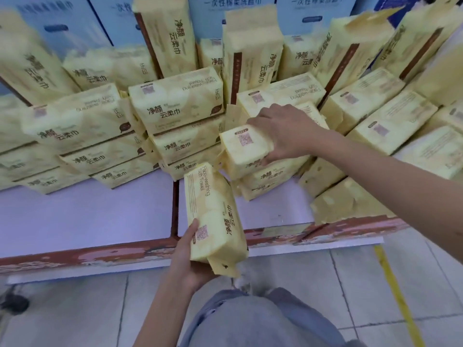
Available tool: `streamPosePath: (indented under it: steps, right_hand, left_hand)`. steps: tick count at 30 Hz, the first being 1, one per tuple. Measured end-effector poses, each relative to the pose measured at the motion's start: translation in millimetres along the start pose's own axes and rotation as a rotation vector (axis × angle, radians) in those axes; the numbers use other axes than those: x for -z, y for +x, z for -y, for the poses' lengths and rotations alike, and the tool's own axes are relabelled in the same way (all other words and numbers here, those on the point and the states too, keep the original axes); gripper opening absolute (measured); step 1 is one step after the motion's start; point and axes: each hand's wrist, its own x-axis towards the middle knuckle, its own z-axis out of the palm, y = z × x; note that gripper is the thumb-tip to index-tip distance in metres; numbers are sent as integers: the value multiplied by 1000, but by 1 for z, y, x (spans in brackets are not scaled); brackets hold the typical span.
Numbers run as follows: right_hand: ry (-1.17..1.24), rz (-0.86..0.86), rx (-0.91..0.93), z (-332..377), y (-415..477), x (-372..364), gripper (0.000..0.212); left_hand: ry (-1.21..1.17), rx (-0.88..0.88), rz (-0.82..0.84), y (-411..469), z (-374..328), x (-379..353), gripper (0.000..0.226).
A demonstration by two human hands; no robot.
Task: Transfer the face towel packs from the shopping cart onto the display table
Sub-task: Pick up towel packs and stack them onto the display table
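I am setting one face towel pack point(246, 152) onto the short stack point(266, 180) on the worktop point(82, 216), my right hand point(283, 132) gripping it. My left hand point(193, 259) is gripping a second pack point(213, 216) above the worktop's front edge. Next I judge it needs seating squarely, then letting go.

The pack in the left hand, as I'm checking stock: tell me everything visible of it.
The pale yellow plastic-wrapped face towel pack is a long block printed "Face-washing Soft Towel", Chinese characters and a QR code. It tilts, nearly on end, over the front of the white display table; the left hand grips its lower end.
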Motion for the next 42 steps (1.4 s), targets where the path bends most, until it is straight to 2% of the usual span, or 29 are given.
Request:
streamPosePath:
  steps: [10,13,19,21,23,25,27,29,31,34,36,38,40,42]
  right_hand:
    - [-89,111,47,-37,3,3,100]
    - [-76,107,53,-44,-2,1,101]
    - [2,68,29,-41,-13,-4,108]
    - [70,51,-4,-31,-20,0,107]
    - [195,-72,-17,-12,-29,4,97]
    - [429,-290,-45,17,-41,4,78]
    - [752,-398,-101,50,-54,-5,60]
    - [1074,-307,-196,81,-64,-22,47]
    - [1323,-96,-400,102,-68,-47,41]
    - [1621,383,-789,119,-66,-84,71]
    - [1793,619,-878,127,-63,-100,85]
    - [1932,722,-912,133,-61,-112,89]
    - [2059,711,-963,136,-60,-124,79]
    - [2147,647,-1008,137,-63,-132,63]
  left_hand:
    - [-71,-25,67,7,11,-11,50]
    - [-48,-17,64,8,15,-14,42]
    - [-9,-47,11,5,24,-21,42]
    - [-10,-59,-8,3,25,-21,47]
    - [9,-60,-34,2,27,-18,49]
    - [29,-53,-60,0,28,-14,46]
    - [68,-65,-86,-4,25,-5,42]
    - [124,-84,-122,-10,20,7,38]
    - [182,-86,-174,-17,13,20,34]
    - [271,-55,-231,-27,2,37,36]
    - [351,-22,-242,-32,-3,45,43]
    - [444,16,-228,-34,-6,47,55]
    - [559,48,-207,-31,-8,46,62]
    - [669,58,-229,-25,-9,40,58]
